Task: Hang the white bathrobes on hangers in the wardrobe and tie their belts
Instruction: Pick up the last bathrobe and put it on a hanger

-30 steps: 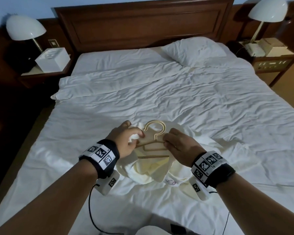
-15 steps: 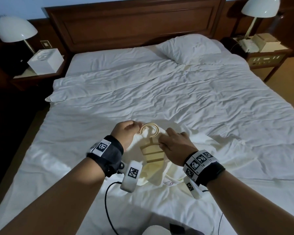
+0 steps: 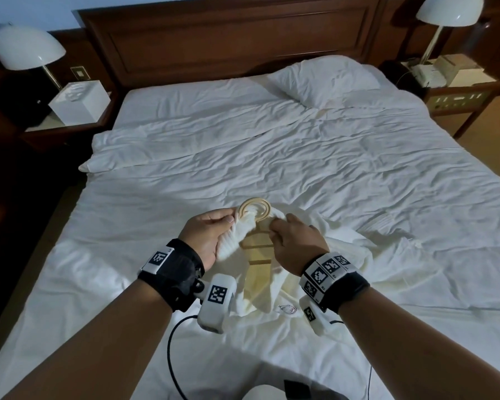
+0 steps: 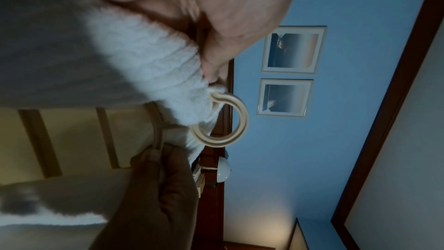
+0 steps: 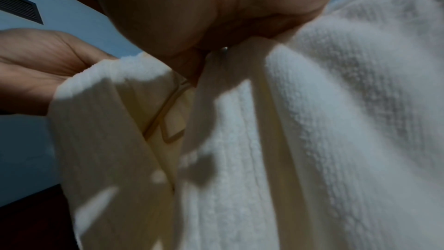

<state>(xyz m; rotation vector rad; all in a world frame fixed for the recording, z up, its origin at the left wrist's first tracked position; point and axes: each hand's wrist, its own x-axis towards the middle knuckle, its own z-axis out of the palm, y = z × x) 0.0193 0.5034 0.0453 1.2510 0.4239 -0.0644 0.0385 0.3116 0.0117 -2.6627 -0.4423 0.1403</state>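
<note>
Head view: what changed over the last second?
Both hands lifted the bathrobe collar up around the hanger, so cloth now covers its neck and part of the hook. The left hand and right hand kept gripping the collar. The bed is unchanged.

Both bare forearms are extended forward, side by side, each wrapped at the wrist in a black band with printed markers. The left hand (image 3: 205, 235) is turned palm inward, fingers (image 3: 218, 216) curled and thumb pressed, pinching a fold of white ribbed bathrobe cloth (image 3: 237, 235). The right hand (image 3: 296, 241) is held knuckles up, fingers bent, gripping the same cloth at the neck of a cream plastic hanger (image 3: 254, 209).
</note>
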